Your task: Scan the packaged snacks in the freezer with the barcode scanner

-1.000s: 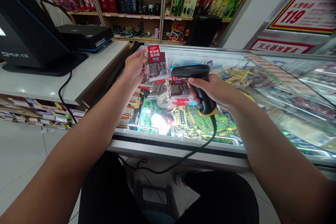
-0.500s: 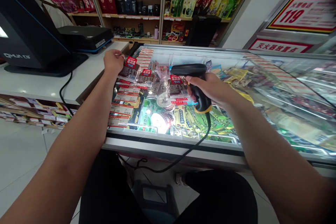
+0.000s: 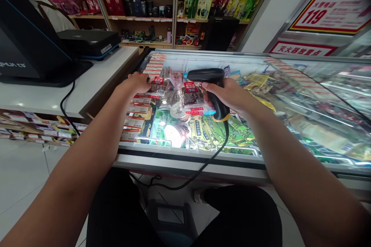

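My left hand (image 3: 138, 83) rests over the left end of the glass-topped freezer, its fingers closed at the edge of a clear snack packet (image 3: 159, 87) with a red label. Part of another packet shows under that hand. In my right hand (image 3: 228, 94) is a black and yellow barcode scanner (image 3: 207, 74), its head pointing left and its cable hanging down. Just left of the scanner's handle, another red-labelled snack packet (image 3: 191, 96) lies on the glass, touching or close to my right fingertips; I cannot tell which.
The freezer (image 3: 191, 161) holds many bagged goods, with price tags (image 3: 135, 117) along its left side. A counter (image 3: 95, 90) at left carries a dark checkout terminal (image 3: 29, 46). Shelves (image 3: 139, 17) stand behind. A person's white sleeve (image 3: 46, 9) shows at back left.
My left hand has moved right and slightly down, from the leftmost packet to the middle one, and now covers most of the leftmost packet. The scanner stays almost where it was.
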Motion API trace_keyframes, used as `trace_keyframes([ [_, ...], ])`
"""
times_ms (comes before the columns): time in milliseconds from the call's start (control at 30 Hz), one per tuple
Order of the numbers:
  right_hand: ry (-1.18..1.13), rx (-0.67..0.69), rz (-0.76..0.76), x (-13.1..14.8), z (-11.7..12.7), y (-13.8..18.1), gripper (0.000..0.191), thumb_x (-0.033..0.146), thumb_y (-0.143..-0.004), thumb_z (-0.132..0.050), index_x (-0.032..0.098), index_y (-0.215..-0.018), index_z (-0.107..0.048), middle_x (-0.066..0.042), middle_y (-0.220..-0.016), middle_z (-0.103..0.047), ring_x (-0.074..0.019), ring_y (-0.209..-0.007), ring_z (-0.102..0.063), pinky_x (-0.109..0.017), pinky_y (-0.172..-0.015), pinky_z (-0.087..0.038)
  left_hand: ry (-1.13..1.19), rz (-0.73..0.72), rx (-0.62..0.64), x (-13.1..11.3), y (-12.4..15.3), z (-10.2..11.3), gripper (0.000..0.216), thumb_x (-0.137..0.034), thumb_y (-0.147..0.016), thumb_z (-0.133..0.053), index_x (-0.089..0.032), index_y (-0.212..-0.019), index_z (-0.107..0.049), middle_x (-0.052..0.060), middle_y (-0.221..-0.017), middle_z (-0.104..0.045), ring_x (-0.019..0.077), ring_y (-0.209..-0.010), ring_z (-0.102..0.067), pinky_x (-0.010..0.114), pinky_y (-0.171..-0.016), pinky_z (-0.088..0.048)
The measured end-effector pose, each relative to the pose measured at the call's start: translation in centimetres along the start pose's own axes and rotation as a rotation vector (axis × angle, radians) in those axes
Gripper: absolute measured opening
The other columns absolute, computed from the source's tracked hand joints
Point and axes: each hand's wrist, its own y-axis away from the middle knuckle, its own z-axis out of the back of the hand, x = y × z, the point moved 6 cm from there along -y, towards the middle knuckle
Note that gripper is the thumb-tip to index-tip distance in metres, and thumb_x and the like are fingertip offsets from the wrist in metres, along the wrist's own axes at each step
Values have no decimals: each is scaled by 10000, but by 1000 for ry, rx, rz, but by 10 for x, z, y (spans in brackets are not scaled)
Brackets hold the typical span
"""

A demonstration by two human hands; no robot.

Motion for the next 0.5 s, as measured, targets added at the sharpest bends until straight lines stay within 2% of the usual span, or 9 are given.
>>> trace_keyframes([
  [167,30,-125,-29,-5,14,-3,328,499,-893,-711,180,-850,-643,-121,-859,-676,-184,-631,-626,-323,-496,-509,-4,87,28,-6,21,12,718,-575,-882,-522,-213,-1502,-510,263,-1519,-460,509,-1349,-469,640,-998,-464],
  [233,64,-144,-57,-8,17,-3,361,530,-880,-720,172,-891,-672,-138,-867,-687,-209,-664,-651,-337,-505,-529,-12,90,-29,-16,31,20,675,-485,-881,-564,-159,-1471,-534,281,-1508,-453,502,-1371,-441,624,-1021,-462],
  [300,122,-174,-75,-11,21,-4,406,567,-862,-726,164,-899,-688,-145,-834,-685,-229,-658,-659,-354,-496,-531,11,3,-155,-34,41,29,586,-396,-888,-566,-104,-1396,-584,297,-1462,-484,485,-1373,-438,595,-1045,-455],
  [367,181,-216,-75,-13,27,-5,450,608,-847,-723,163,-908,-696,-139,-801,-679,-234,-626,-653,-363,-480,-519,95,-154,-228,-58,51,31,480,-361,-907,-534,-102,-1297,-640,278,-1381,-567,449,-1324,-500,554,-1034,-470],
  [400,211,-239,-77,-14,30,-5,468,626,-838,-722,164,-912,-697,-131,-780,-674,-231,-605,-644,-363,-471,-508,157,-238,-215,-70,56,28,435,-369,-920,-513,-119,-1239,-670,253,-1322,-621,422,-1267,-554,528,-1006,-490],
  [500,319,-313,-92,-14,41,-6,486,647,-822,-718,166,-893,-702,-103,-716,-645,-216,-567,-613,-345,-453,-464,348,-415,-54,-104,72,11,399,-443,-949,-478,-166,-1111,-715,172,-1179,-713,343,-1086,-659,470,-902,-538],
])
